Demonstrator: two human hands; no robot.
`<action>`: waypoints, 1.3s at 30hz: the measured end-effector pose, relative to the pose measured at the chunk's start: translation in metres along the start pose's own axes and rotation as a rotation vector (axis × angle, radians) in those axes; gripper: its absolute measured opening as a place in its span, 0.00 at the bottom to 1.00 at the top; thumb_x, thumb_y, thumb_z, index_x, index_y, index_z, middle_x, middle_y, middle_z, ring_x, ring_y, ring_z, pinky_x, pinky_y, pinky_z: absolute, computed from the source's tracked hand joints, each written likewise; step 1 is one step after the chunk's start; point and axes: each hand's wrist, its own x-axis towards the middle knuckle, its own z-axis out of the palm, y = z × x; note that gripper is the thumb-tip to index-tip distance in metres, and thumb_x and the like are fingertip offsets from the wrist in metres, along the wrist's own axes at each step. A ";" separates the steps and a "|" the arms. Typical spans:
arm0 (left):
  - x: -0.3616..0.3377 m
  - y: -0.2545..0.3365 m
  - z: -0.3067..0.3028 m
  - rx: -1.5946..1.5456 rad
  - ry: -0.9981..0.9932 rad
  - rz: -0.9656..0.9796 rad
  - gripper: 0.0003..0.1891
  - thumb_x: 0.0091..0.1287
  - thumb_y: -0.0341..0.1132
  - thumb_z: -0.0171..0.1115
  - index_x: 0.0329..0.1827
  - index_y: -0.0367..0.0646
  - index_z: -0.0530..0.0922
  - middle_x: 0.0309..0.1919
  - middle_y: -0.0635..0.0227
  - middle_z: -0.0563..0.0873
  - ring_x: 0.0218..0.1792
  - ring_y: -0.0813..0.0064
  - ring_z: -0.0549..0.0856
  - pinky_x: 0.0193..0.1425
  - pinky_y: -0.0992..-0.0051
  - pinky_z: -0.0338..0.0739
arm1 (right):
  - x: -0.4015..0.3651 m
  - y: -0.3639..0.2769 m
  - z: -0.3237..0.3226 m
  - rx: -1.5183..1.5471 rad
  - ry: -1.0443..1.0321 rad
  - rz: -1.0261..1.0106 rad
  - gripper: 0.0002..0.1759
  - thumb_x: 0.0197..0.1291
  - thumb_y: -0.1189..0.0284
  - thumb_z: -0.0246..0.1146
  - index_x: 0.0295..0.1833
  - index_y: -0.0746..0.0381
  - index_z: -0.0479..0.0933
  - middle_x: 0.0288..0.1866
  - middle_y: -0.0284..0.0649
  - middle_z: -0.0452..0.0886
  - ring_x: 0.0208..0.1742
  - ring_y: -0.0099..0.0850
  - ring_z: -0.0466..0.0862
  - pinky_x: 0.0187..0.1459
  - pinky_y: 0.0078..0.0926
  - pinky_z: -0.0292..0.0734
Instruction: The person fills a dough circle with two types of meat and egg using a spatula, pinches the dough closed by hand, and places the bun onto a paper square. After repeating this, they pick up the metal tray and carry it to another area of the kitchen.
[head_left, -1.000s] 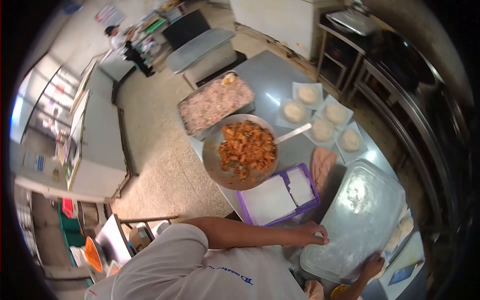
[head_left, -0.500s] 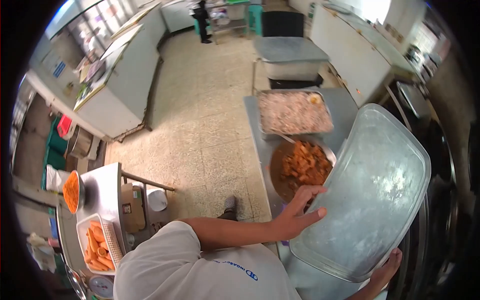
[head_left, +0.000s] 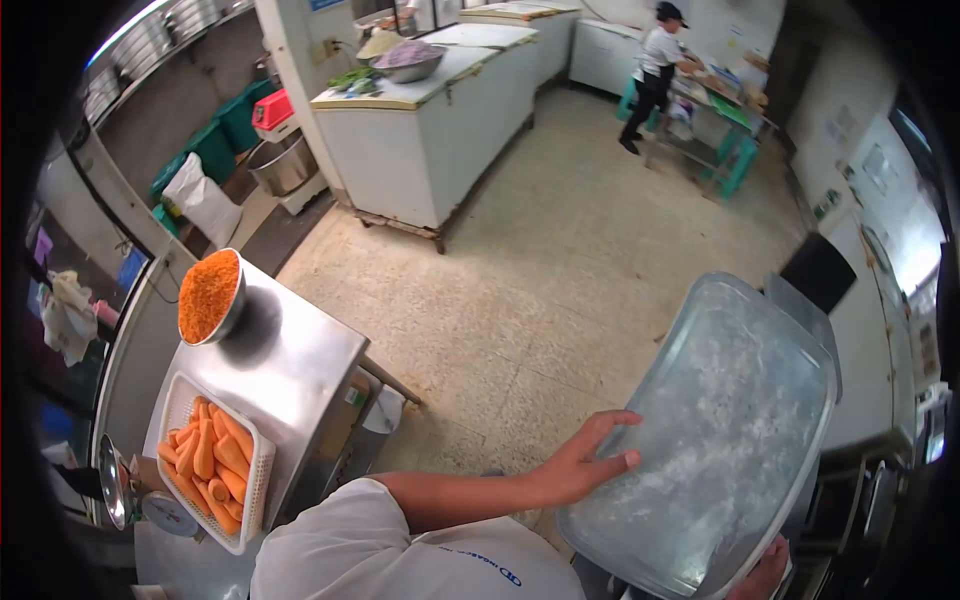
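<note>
At four o'clock is a big, flat tray [head_left: 715,420], grey and shiny, with round corners and chalky smudges. The left grip [head_left: 590,460] holds its nine o'clock edge, finger and thumb spread. The right grip [head_left: 766,572] curls around its five o'clock edge, holding it too. At eight o'clock, a white basket [head_left: 262,470] full of little holes has smooth, pointy carrots [head_left: 205,452]. By it on the shiny metal desk [head_left: 310,330], at nine o'clock, a round bowl [head_left: 237,312] has crumbly orange bits [head_left: 208,293]. Farther off, a boxy white cabinet [head_left: 400,165] stands at eleven o'clock, and a person [head_left: 657,75] at one o'clock.
</note>
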 end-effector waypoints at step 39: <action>-0.084 0.060 -0.774 0.041 1.934 0.347 0.33 0.71 0.60 0.59 0.64 0.39 0.71 0.57 0.62 0.77 0.58 0.71 0.78 0.65 0.71 0.71 | -0.162 -0.575 1.094 0.222 -2.183 -0.177 0.38 0.61 0.56 0.72 0.67 0.72 0.69 0.53 0.44 0.82 0.54 0.30 0.82 0.58 0.30 0.77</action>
